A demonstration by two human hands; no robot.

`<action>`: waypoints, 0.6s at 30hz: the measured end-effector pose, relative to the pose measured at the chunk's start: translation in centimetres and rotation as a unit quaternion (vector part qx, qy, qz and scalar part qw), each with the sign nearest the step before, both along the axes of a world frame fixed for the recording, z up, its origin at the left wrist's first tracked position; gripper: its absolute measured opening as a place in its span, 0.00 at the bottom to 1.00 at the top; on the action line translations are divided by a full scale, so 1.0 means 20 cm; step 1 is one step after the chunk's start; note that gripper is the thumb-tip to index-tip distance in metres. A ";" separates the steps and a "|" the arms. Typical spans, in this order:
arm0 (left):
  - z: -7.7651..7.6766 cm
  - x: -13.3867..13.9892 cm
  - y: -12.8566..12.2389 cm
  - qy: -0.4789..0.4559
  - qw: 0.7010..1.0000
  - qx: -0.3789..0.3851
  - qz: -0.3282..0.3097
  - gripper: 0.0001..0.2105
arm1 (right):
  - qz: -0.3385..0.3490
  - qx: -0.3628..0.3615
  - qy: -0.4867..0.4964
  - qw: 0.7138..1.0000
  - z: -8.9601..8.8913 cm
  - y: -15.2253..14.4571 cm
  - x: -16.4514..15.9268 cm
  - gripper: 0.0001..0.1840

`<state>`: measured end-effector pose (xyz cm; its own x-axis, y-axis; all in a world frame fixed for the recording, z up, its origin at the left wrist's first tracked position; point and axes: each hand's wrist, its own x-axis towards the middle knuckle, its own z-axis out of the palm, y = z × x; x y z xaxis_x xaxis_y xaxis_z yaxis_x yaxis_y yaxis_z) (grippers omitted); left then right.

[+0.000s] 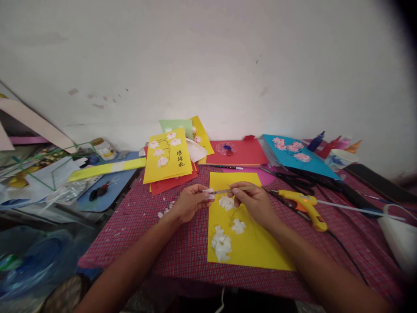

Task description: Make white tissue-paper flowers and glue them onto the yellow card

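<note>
- Left hand pinches white paper over the left edge of the yellow sheet
- Right hand grips a thin stick
- I'd keep paper steady, stick light

hands — two | white flowers on front sheet — three | one glue gun | one blue card

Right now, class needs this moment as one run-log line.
left hand: holds white piece; right hand: holds slim tool; nearby: yellow sheet, white blossoms
</note>
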<state>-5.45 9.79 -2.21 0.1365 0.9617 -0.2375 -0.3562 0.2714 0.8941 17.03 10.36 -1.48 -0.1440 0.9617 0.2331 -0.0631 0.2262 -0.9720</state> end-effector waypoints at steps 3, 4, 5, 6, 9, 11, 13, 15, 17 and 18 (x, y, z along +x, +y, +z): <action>0.01 0.00 0.00 0.001 1.000 -0.001 0.001 0.19 | 0.001 0.000 0.001 1.000 -0.01 0.00 0.00 0.14; 0.01 0.01 0.00 0.002 1.000 -0.001 0.002 0.19 | 0.001 -0.001 0.000 1.000 -0.01 0.00 0.00 0.14; 0.01 0.01 0.00 0.003 1.000 0.000 0.002 0.19 | 0.001 0.000 0.000 1.000 -0.01 0.00 0.00 0.14; 0.01 0.01 0.00 0.004 1.000 -0.001 0.003 0.19 | 0.001 0.000 -0.002 1.000 -0.01 0.00 0.00 0.14; 0.01 0.01 0.00 0.008 1.000 0.000 0.003 0.19 | 0.001 0.002 -0.008 1.000 -0.01 0.00 0.00 0.13; 0.01 0.01 0.00 0.010 1.000 0.004 0.002 0.19 | -0.002 0.001 -0.012 1.000 -0.01 0.00 0.00 0.13; 0.01 0.01 0.00 0.014 1.000 0.008 -0.001 0.19 | -0.006 -0.004 -0.013 1.000 0.00 -0.01 -0.01 0.14; 0.01 0.01 -0.01 0.019 1.000 0.010 -0.005 0.18 | -0.012 -0.009 -0.013 1.000 0.01 -0.01 -0.01 0.15; 0.01 0.01 -0.01 0.025 1.000 0.011 -0.007 0.17 | -0.018 -0.012 -0.012 1.000 0.02 -0.01 -0.02 0.15; 0.01 0.01 -0.01 0.028 1.000 0.011 -0.009 0.17 | -0.021 -0.012 -0.011 1.000 0.03 -0.01 -0.02 0.15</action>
